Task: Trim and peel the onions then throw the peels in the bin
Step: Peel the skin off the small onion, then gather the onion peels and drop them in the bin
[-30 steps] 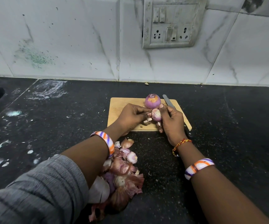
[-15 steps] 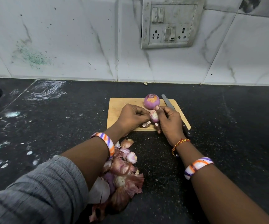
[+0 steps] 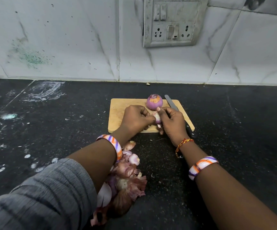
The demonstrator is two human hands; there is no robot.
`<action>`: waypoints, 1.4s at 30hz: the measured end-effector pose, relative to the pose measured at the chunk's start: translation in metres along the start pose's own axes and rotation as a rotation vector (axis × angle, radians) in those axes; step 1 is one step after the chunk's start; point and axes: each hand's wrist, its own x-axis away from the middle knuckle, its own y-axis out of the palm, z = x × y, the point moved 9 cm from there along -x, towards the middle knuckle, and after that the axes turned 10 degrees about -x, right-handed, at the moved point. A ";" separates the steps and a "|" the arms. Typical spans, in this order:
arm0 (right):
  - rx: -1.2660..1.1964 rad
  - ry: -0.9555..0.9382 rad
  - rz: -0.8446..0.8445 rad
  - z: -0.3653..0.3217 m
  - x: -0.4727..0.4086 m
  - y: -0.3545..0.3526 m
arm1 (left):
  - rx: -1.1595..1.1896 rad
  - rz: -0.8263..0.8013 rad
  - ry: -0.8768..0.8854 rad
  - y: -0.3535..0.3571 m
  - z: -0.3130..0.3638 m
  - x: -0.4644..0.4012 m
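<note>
Black tabletop (image 3: 225, 146) below tiled wall carries a board (image 3: 117, 113), a knife (image 3: 171, 102) and one peeled onion (image 3: 154, 102). Both hands have closed in: left hand (image 3: 135, 119) and right hand (image 3: 173, 124) have their fingers pinched on a small onion (image 3: 157, 117), now mostly hidden, so peeling continues. Peels (image 3: 124, 181) lie heaped near the left arm, not binned.

Onion (image 3: 154, 102) and knife (image 3: 171, 103) on board (image 3: 117, 113); peels (image 3: 126, 180) before it.
</note>
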 end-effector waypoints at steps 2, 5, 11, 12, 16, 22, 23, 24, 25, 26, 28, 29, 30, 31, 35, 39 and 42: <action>-0.059 0.047 -0.012 0.001 0.001 0.002 | 0.007 0.007 -0.023 -0.002 -0.001 -0.001; -0.389 0.236 -0.019 0.007 0.004 0.005 | 0.023 0.007 -0.058 -0.004 -0.004 -0.001; -1.067 0.391 -0.054 -0.010 0.022 0.012 | 0.152 -0.039 -0.075 -0.001 -0.007 -0.007; -1.121 0.400 -0.057 -0.012 0.023 0.012 | 0.196 -0.057 -0.079 0.000 -0.006 -0.007; -1.193 0.427 -0.085 -0.019 0.027 0.009 | 0.407 -0.190 -0.159 0.007 -0.001 -0.004; -1.027 0.397 -0.089 -0.031 0.033 0.004 | 0.666 -0.350 -0.195 0.018 0.031 0.011; -0.950 0.379 -0.088 -0.032 0.033 0.004 | 0.600 -0.363 -0.176 0.019 0.034 0.013; -0.861 0.366 -0.084 -0.033 0.033 0.004 | 0.535 -0.360 -0.158 0.018 0.035 0.014; -0.786 0.359 -0.084 -0.034 0.033 0.003 | 0.493 -0.338 -0.149 0.016 0.034 0.014; -0.751 0.363 -0.082 -0.034 0.033 0.003 | 0.476 -0.308 -0.146 0.012 0.033 0.013; -0.793 0.417 -0.068 -0.033 0.034 0.002 | 0.481 -0.271 -0.145 0.005 0.032 0.015; -0.850 0.464 -0.060 -0.032 0.036 0.003 | 0.484 -0.272 -0.150 0.003 0.032 0.016; -0.901 0.516 -0.050 -0.031 0.038 0.004 | 0.479 -0.280 -0.157 0.002 0.032 0.019; -0.924 0.572 -0.047 -0.030 0.043 0.007 | 0.468 -0.289 -0.164 0.002 0.031 0.022; -0.856 0.703 -0.079 -0.025 0.054 0.012 | 0.523 -0.261 -0.211 -0.001 0.026 0.030; -0.779 0.735 -0.067 -0.020 0.053 0.009 | 0.678 -0.154 -0.279 -0.015 0.014 0.034; -0.732 0.627 -0.053 -0.025 0.041 0.005 | 0.730 -0.089 -0.322 -0.031 0.006 0.035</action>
